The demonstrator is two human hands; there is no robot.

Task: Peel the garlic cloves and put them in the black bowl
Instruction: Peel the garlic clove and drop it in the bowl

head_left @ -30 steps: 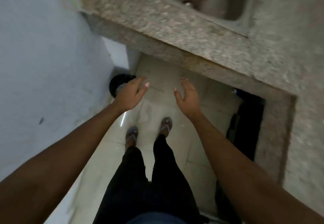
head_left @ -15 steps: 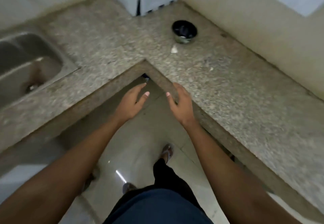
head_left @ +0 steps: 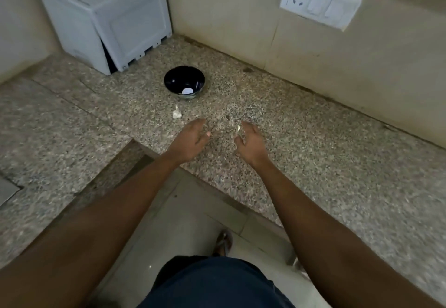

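Garlic point(head_left: 176, 114) lies on the counter point(head_left: 313, 158) just before the bowl point(head_left: 184, 81). I see both hands, left point(head_left: 191, 141) and right point(head_left: 251, 144), loosely open, empty. A hasty reach could knock it floorward.

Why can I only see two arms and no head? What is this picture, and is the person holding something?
The camera sits on the person's head and looks down, so you see what they see: their own two arms, never their face. The left hand and the right hand reach out over a speckled stone counter. Both hands have loose fingers and hold nothing. On the counter stands a black bowl with something small and pale inside. In front of it lies a white garlic piece, not yet picked up. Another small pale bit lies by the right hand's fingertips; I cannot tell what it is. A white box sits in the corner, and a switch plate is on the wall.
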